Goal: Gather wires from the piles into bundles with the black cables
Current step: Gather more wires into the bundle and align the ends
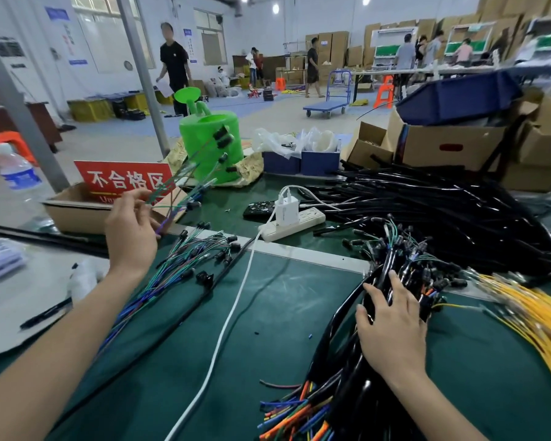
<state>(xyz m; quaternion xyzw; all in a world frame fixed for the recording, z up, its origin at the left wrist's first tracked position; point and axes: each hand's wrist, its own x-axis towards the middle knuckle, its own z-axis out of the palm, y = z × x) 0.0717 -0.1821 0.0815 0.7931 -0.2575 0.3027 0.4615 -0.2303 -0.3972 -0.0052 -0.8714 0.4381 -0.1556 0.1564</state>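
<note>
Several people (pixel 174 68) stand or walk in a big workshop hall with stacked cardboard boxes (pixel 452 144) and a blue cart (pixel 328 106) on the floor. Up close is a table (pixel 299 300) covered in dark green matting. On it lie a white power strip (pixel 303 222) with a white cord (pixel 223 329) running toward the camera, a red sign (pixel 124 179) standing in a cardboard tray (pixel 77 214), and a green watering can (pixel 210 138) behind.

A heap of black cables (pixel 442 211) fills the far right, glossy and tangled, with yellow wires (pixel 535 316) fanned out near the right edge. A pile of thin wires (pixel 185 262), green, blue and purple with small black plugs, lies left of centre.

The hands are well apart. The left hand (pixel 131 237) is raised and pinches a few thin wires (pixel 185 183). The right hand (pixel 392 326) curls its fingers over a thick bundle (pixel 341 361) of black cables with coloured ends.
</note>
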